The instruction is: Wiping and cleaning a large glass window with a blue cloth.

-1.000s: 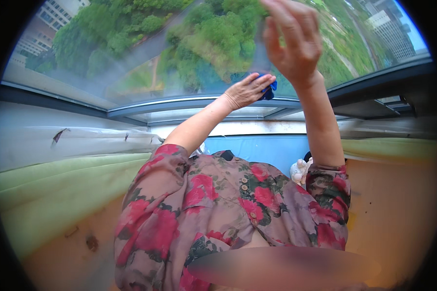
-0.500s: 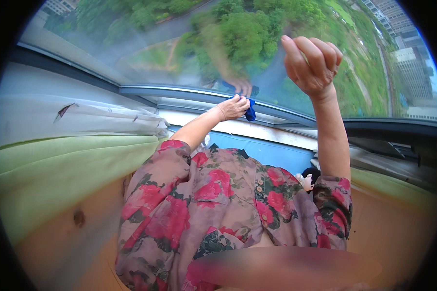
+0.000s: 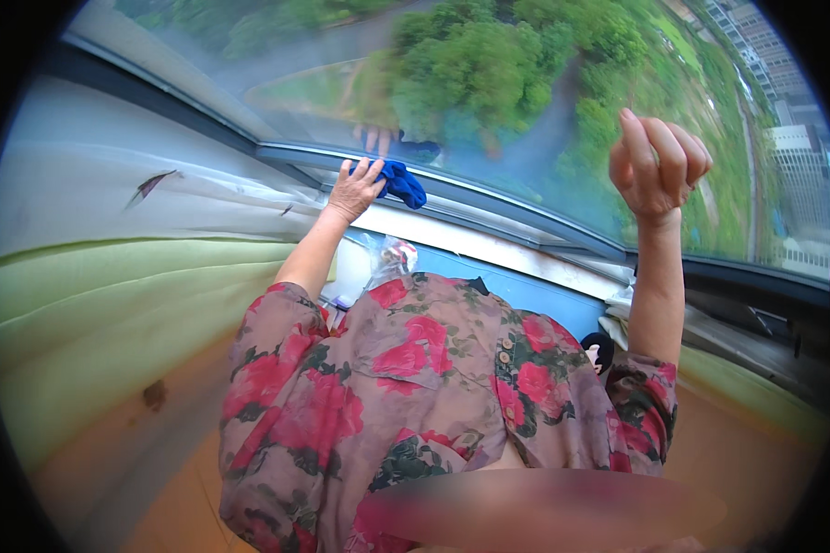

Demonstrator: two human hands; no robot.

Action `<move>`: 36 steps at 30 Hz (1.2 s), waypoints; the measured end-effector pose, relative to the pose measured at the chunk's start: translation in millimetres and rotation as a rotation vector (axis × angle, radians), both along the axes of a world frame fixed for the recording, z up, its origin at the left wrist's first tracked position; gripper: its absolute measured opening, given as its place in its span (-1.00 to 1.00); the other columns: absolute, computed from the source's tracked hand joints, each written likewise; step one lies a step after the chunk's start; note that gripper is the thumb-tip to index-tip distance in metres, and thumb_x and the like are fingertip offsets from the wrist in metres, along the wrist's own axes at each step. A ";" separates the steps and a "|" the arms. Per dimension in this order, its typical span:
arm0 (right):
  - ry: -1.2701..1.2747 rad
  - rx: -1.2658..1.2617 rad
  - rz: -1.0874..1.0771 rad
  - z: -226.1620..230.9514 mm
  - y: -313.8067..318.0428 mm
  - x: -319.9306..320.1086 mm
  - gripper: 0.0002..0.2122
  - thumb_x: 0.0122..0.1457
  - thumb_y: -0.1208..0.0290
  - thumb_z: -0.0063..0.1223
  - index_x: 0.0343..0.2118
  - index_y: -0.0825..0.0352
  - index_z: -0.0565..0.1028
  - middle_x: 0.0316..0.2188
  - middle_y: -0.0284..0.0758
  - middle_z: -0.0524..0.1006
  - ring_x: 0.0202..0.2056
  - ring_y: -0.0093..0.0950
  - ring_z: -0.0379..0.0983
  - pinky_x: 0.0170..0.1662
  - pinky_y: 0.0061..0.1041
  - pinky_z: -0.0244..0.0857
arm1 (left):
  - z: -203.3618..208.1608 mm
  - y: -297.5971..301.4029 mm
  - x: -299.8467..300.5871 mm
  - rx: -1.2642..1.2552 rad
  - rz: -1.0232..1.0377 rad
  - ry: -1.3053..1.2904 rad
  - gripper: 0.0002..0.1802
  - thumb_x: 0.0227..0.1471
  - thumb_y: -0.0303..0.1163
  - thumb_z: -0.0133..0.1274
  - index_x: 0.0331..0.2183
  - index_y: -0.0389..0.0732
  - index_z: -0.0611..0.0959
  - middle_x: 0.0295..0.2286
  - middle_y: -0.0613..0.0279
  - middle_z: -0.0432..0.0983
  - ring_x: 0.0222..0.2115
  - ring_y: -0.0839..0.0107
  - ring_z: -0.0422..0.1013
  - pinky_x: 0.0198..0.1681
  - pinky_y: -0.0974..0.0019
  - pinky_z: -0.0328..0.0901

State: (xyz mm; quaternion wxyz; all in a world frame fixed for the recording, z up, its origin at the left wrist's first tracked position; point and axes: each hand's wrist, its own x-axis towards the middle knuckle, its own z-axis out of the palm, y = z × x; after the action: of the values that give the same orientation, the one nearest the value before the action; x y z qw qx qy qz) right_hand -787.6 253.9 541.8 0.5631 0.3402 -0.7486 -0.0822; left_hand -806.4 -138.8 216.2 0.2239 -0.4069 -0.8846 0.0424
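My left hand [image 3: 353,189] presses a bunched blue cloth [image 3: 401,184] on the dark window frame [image 3: 470,198], at the foot of the glass. Its fingers lie over the cloth's left end, and the rest bulges out to the right. Up at the right, in front of the window glass [image 3: 526,166], my right hand [image 3: 657,166] is raised with its fingers curled in. Whatever those fingers hold, if anything, is hidden. A faint reflection of the left hand and cloth shows in the pane.
Green curtains [image 3: 138,286] and a white sheer curtain [image 3: 92,203] hang at the left. Under the frame run a white ledge [image 3: 489,247] and a light blue surface [image 3: 526,293]. A clear plastic bag [image 3: 395,258] lies by my left forearm. Trees and buildings stand outside.
My left hand has moved left along the frame with the blue cloth, which now shows more of itself. My right hand has shifted right and lower in the view, still curled.
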 end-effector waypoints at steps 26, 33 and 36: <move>0.027 0.026 -0.133 0.7 3.9 7.5 -0.83 0.02 0.45 0.14 -0.28 0.14 0.53 -0.32 -0.50 0.41 -0.28 -0.55 0.35 -0.23 -0.54 0.19 | -31.7 -94.3 -52.1 0.987 1.039 -0.165 -0.47 -0.20 -0.24 0.02 -0.16 -0.36 0.50 -0.14 -0.21 0.33 -0.10 -0.13 0.30 0.02 0.00 0.20; 0.032 0.027 -0.131 5.1 1.1 4.8 -0.83 0.03 0.44 0.14 -0.28 0.15 0.53 -0.33 -0.49 0.42 -0.29 -0.55 0.36 -0.23 -0.54 0.20 | -21.4 29.3 11.6 0.884 0.860 -0.339 -0.16 -0.27 -0.05 0.25 -0.03 -0.37 0.37 -0.01 -0.35 0.18 0.04 -0.21 0.11 0.15 -0.07 0.02; 0.019 0.036 -0.121 3.4 1.5 4.2 -0.83 0.03 0.44 0.14 -0.27 0.15 0.53 -0.32 -0.48 0.42 -0.29 -0.55 0.36 -0.23 -0.54 0.20 | -9.7 61.9 23.7 0.840 0.870 -0.363 -0.11 -0.28 -0.08 0.28 0.01 -0.38 0.30 0.04 -0.38 0.10 0.06 -0.21 0.09 0.17 -0.06 -0.01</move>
State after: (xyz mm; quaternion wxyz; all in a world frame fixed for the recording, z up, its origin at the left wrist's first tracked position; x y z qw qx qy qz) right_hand -783.4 255.4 545.1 0.5579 0.3037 -0.7608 -0.1328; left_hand -782.8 -76.9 206.5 0.1729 0.1120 -0.9343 -0.2911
